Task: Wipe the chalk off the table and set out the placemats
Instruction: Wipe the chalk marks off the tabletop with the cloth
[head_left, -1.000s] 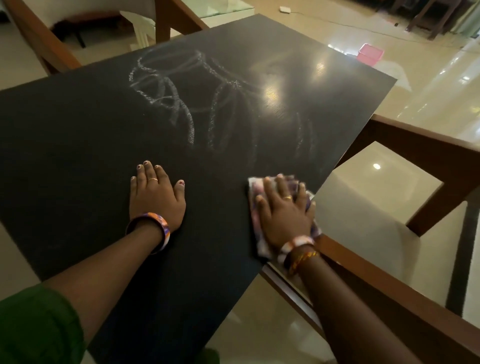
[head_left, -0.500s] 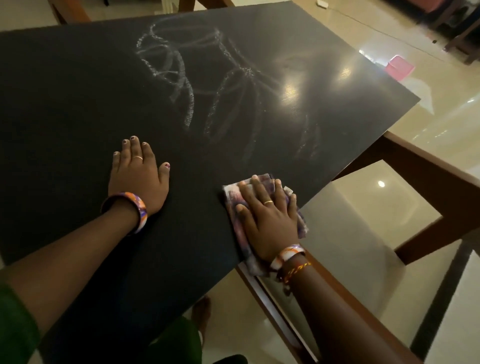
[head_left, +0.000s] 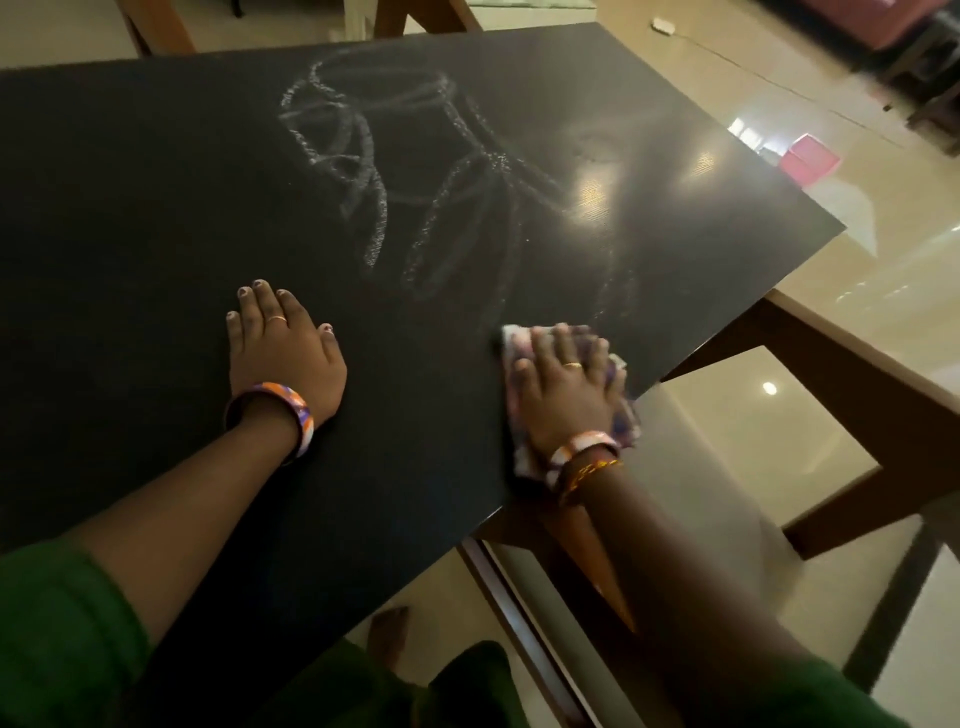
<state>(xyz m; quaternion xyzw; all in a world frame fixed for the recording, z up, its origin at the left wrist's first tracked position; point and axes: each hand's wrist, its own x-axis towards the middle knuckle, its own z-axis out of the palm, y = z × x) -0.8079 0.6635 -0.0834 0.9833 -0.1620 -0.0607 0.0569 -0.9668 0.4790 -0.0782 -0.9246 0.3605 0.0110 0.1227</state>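
Nearby, chalk loops (head_left: 395, 171) lie beyond the right hand's (head_left: 563, 392) cloth (head_left: 519, 343).

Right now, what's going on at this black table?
A person is wiping chalk off the black table. The right hand presses a patterned cloth flat near the table's right edge, just below the chalk scribbles. The left hand rests flat on the tabletop, fingers straight, apparently steadying. Most of the chalk is not yet wiped. No placemats are in view. A pink box sits on the floor beyond the table.
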